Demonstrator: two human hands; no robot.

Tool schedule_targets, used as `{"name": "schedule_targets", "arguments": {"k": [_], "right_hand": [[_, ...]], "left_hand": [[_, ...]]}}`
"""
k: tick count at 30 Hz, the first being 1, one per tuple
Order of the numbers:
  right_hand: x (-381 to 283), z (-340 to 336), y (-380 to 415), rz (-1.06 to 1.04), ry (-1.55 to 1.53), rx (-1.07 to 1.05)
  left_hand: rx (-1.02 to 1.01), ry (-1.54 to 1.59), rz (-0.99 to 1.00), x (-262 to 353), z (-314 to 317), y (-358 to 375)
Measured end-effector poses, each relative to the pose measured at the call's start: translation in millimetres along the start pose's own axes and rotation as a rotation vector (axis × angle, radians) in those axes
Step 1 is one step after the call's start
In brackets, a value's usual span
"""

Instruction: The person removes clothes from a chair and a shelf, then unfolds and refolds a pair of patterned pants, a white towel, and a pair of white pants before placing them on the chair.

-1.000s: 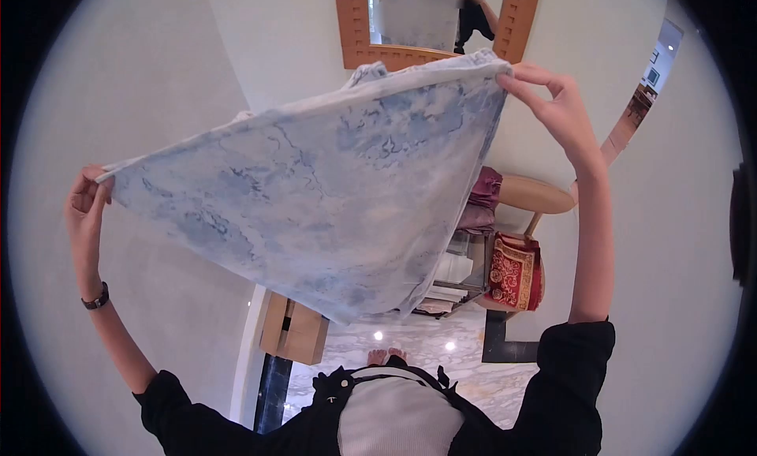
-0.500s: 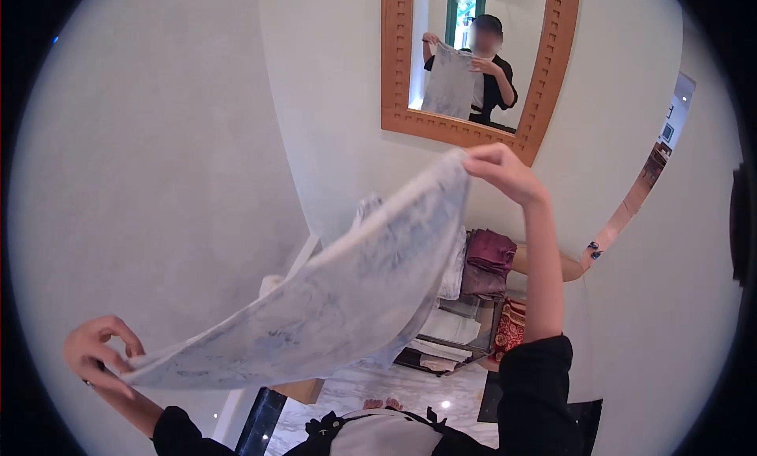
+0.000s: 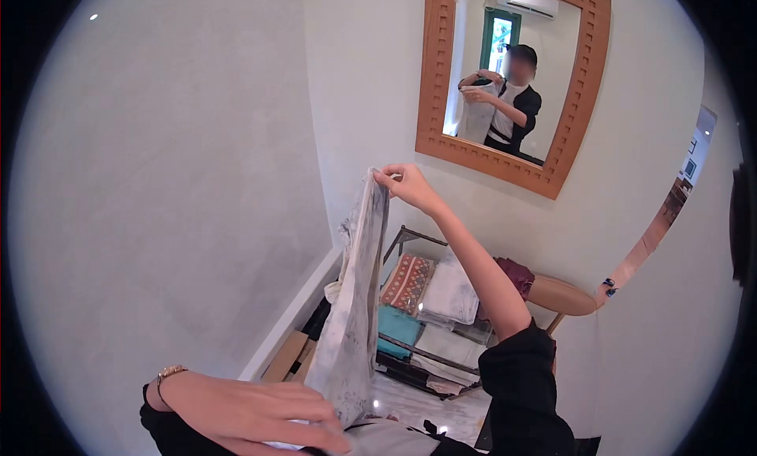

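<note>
A thin whitish cloth (image 3: 347,353) with a grey-blue pattern runs in a narrow folded band from high in the middle down toward my body. My right hand (image 3: 406,186) pinches its top corner between thumb and fingers, arm stretched forward. Close to my chest, my left hand (image 3: 252,413) lies over the cloth's near end, its back turned up and fingers curled around that end; the fingertips are partly hidden and slightly blurred. Small crumpled bits of fabric stick out along the cloth's left edge. The mirror (image 3: 512,77) reflects both hands raised at the cloth.
Ahead stands a dark-framed rack (image 3: 426,352) with folded textiles: an orange patterned one (image 3: 408,282), a teal one (image 3: 398,327), white ones and a maroon stack (image 3: 514,276). A brown rounded wooden piece (image 3: 564,295) is at right. Pale walls meet at the left.
My left hand has come in from the far left to near my chest. The spread cloth has narrowed into a folded band. My right hand has moved left, and my view has shifted.
</note>
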State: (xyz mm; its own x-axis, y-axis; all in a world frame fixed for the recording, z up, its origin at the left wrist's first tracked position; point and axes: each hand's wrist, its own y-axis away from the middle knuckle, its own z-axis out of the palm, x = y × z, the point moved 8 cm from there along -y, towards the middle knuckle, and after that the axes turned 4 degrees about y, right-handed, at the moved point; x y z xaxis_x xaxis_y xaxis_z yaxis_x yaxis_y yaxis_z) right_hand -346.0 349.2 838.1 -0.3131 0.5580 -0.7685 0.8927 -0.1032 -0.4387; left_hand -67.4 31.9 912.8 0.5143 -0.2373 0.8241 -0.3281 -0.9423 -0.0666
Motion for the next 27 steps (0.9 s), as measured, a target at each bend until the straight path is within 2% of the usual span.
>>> {"name": "schedule_targets", "arguments": {"k": [6,9,12,15,19,22,24,26,27], "right_hand": [[-9.1,16.1,8.2,0.012,0.008,-0.105],[-17.9,17.2,19.9,0.02,-0.008,-0.134],[-29.9,17.4,34.6,0.015,-0.048,-0.108],[-54.9,15.7,52.5,0.0,-0.075,-0.118],[-94.4,26.8,82.8,-0.066,-0.121,-0.227],[-118.0,44.6,110.0,-0.008,-0.199,-0.298],[-129.5,52.0,125.5,-0.043,-0.268,-0.345],[-127.7,57.0,135.5,-0.063,-0.342,-0.383],[-120.2,59.7,138.3,0.0,-0.402,-0.403]], "left_hand": [[-0.199,-0.445,-0.291,-42.8,27.4,-6.4],[-0.183,-0.451,-0.456,-58.4,19.7,-3.5],[0.039,-0.573,-0.457,-62.2,0.1,1.2],[0.143,-0.663,-0.586,-76.4,-29.7,6.3],[0.371,-0.667,-0.553,-94.8,-66.5,9.5],[0.51,-0.651,-0.482,-103.9,-83.7,5.4],[0.604,-0.637,-0.421,-109.9,-90.8,6.2],[0.611,-0.611,-0.387,-116.9,-90.7,7.0],[0.613,-0.598,-0.364,-118.1,-90.7,5.7]]}}
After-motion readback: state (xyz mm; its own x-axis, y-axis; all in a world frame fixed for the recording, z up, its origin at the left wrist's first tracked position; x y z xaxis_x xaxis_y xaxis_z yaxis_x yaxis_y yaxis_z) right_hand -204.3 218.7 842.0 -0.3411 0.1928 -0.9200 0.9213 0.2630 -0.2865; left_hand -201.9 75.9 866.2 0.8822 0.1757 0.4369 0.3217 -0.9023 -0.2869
